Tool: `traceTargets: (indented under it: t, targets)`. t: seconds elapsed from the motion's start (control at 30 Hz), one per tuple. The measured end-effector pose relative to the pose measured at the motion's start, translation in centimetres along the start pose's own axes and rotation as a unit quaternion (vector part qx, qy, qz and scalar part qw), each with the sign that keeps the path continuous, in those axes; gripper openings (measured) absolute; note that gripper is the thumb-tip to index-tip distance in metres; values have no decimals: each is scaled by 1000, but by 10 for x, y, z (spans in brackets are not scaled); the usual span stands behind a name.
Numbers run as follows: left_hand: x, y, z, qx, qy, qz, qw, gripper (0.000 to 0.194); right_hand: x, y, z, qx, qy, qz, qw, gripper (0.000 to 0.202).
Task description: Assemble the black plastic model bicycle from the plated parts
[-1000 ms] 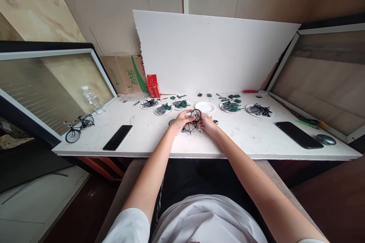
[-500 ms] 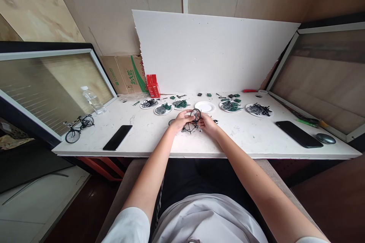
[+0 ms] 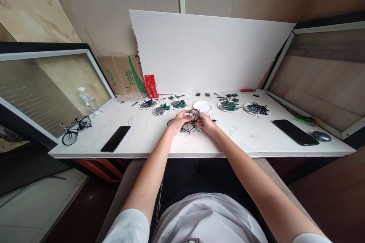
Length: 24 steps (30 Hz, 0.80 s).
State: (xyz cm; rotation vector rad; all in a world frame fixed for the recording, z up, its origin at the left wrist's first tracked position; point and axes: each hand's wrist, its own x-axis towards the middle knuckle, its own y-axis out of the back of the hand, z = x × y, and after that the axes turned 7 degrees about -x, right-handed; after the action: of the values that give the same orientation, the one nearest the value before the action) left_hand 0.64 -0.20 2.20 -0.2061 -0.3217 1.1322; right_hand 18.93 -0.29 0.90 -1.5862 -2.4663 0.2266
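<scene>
A small black model bicycle [image 3: 188, 127] is held over the white table [image 3: 148, 136], near its front edge. My left hand [image 3: 179, 120] is closed around the bicycle's left part, with fingers at the upright wheel [image 3: 194, 114]. From the other side my right hand [image 3: 206, 122] pinches at the same wheel and the frame beside it. Part of the bicycle is hidden behind my fingers. Small dark pieces [image 3: 213, 120] lie just right of my right hand. A white paper plate [image 3: 203, 106] stands just beyond both hands.
Plates of black and green parts [image 3: 162, 109] line the back. A finished-looking model bicycle [image 3: 75, 129] and a water bottle [image 3: 90, 101] stand at left, near a phone [image 3: 116, 139]. At right lie a black phone [image 3: 295, 133], a mouse [image 3: 321, 136] and a parts plate [image 3: 257, 109].
The camera view has shifted slightly. Both hands keep their hold on the model bicycle, with hardly any movement of the fingers.
</scene>
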Motion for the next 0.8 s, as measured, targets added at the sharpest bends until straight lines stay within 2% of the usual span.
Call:
traceTargets:
  t: [0.13, 0.33, 0.43, 0.63, 0.8]
  targets:
    - [4, 4, -4, -1, 7, -2, 1000, 72, 0, -1, 2, -24, 9, 8, 1000, 42]
    - [5, 4, -5, -1, 7, -15, 1000, 67, 3, 0, 4, -13, 5, 27, 1000, 56]
    - [3, 2, -3, -3, 3, -15, 1000, 67, 2, 1, 1, 6, -12, 8, 1000, 58]
    - [1, 2, 0, 10, 8, -4, 1000, 82, -1, 3, 0, 21, -8, -8, 1000, 48]
    - [1, 2, -1, 20, 9, -7, 1000, 83, 1, 4, 4, 31, -8, -2, 1000, 39]
